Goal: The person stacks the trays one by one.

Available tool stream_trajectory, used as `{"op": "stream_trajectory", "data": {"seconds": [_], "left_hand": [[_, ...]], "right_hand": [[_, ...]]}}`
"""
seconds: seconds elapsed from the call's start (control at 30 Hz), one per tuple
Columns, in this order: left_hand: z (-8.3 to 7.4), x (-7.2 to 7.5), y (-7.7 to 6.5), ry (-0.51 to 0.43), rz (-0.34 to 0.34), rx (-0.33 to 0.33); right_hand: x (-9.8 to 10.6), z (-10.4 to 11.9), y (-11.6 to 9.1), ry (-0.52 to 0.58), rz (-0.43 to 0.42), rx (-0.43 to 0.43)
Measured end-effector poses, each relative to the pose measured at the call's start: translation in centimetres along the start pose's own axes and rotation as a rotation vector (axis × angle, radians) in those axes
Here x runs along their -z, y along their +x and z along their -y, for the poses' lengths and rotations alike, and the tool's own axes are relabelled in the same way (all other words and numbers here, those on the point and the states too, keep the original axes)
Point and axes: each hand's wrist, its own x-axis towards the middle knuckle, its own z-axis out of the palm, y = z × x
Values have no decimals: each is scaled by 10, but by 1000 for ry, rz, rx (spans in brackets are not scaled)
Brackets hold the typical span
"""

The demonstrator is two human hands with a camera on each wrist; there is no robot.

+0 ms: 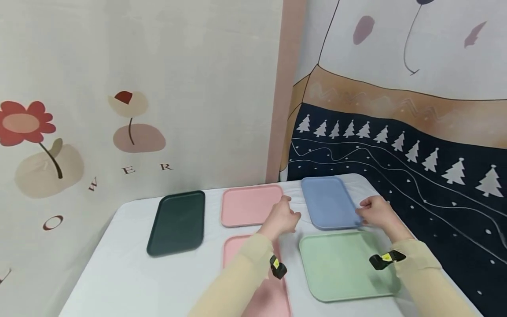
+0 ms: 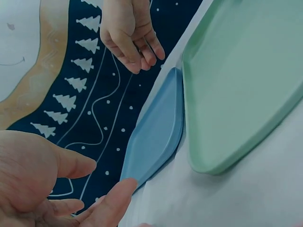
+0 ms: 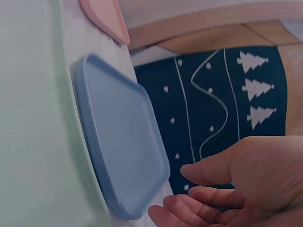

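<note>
A blue tray [image 1: 330, 202] lies flat at the back right of the white-covered table. My right hand [image 1: 376, 212] hovers beside its right edge; in the right wrist view the fingers [image 3: 177, 208] are loosely bent, with nothing between them and a small gap to the rim. To the left, my left hand [image 1: 280, 216] is held between the blue tray and the back pink tray [image 1: 247, 204], with nothing in it. The left wrist view shows its thumb and fingers spread apart [image 2: 109, 203]. A green tray [image 1: 344, 266] lies just in front of the blue one.
A dark green tray [image 1: 178, 223] lies at the left of the table [image 1: 119, 273]. Another pink tray [image 1: 271, 295] is at the front, partly hidden under my left sleeve. Behind the table hang a cream flower-print cloth [image 1: 206, 97] and a dark tree-print cloth [image 1: 396, 163].
</note>
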Motion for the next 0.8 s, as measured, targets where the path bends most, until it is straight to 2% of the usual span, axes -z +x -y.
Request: {"op": "stream_trajectory", "data": {"seconds": [0.2, 0.4, 0.57, 0.8], "left_hand": [[-7, -6, 28, 9, -24, 4], [0, -22, 54, -15, -29, 46], [6, -34, 65, -29, -36, 100], [-2, -49, 77, -48, -42, 140]], "right_hand": [[3, -12, 16, -55, -42, -14], [0, -35, 27, -81, -55, -58], [-8, -41, 35, -85, -59, -64], [-13, -44, 42, -126, -113, -58]]}}
